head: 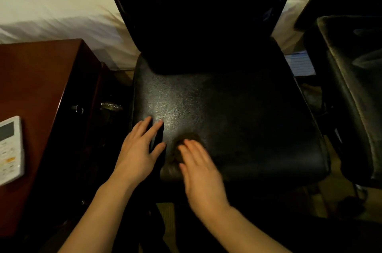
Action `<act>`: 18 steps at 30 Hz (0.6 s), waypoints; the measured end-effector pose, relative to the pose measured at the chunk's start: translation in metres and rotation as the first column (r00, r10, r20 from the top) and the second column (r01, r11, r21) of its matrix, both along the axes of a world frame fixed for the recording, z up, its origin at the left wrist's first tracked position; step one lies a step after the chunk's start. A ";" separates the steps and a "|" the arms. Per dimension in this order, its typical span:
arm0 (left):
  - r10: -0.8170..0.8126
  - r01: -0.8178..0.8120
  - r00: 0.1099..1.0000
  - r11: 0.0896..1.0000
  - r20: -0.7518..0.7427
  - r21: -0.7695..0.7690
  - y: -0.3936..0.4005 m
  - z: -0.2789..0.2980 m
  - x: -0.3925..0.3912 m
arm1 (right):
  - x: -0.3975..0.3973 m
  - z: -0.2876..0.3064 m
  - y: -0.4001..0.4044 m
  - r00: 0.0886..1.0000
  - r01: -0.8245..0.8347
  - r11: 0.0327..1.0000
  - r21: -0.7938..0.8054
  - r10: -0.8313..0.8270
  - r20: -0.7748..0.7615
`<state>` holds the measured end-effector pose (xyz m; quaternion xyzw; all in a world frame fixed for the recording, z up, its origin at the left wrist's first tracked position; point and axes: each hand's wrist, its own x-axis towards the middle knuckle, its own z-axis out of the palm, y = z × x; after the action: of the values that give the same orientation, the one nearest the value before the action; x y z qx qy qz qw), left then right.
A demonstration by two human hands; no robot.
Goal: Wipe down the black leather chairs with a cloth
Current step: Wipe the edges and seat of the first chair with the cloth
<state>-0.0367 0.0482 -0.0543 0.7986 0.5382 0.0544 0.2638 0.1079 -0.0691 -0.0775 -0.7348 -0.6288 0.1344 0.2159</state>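
**Black seat, cloth under my right grip at the near edge**

Black leather fills the view: the chair [217, 108] faces me, its back rising dark beyond the seat. My right hand [201, 172] lies flat, fingers straight, pressing a dark brownish cloth [182, 149] onto the seat's near-left corner. The cloth is blurred and mostly hidden; what shows pokes out just ahead and left of the fingertips. My left hand [140, 147] rests flat just left of the cloth, fingers spread, grasping nothing.

Unwiped seat runs ahead and to the right of the right grip, so I judge the next stroke goes that way, and the right hand is the nearer one. A second chair [351, 91] stands well off right. Left of the left grip, a wooden counter [41, 79] carries a white remote [10, 149]; a bed [51, 8] lies beyond.
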 end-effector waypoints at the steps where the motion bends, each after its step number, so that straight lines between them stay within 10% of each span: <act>1: -0.006 0.006 1.000 1.000 0.010 0.013 -0.001 0.000 -0.002 | -0.007 0.001 0.004 0.999 -0.036 0.999 0.008 0.036 0.011; 6: -0.052 0.052 0.999 0.997 0.003 0.056 -0.011 0.004 -0.018 | 0.045 0.008 -0.004 0.974 -0.180 0.984 -0.002 0.178 0.141; 13: -0.036 0.036 0.999 0.995 -0.011 0.089 -0.029 0.015 -0.034 | 0.170 0.034 -0.009 0.926 0.368 0.921 -0.127 -0.350 0.142; 18: -0.001 0.001 1.000 1.000 -0.010 0.021 -0.030 0.020 -0.030 | 0.103 0.021 0.010 0.944 0.330 0.943 -0.049 -0.331 -0.016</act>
<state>-0.0665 0.0183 -0.0340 0.8020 0.5383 0.0560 0.2527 0.2105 -0.0591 -0.0568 -0.8328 -0.4909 0.1196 0.2262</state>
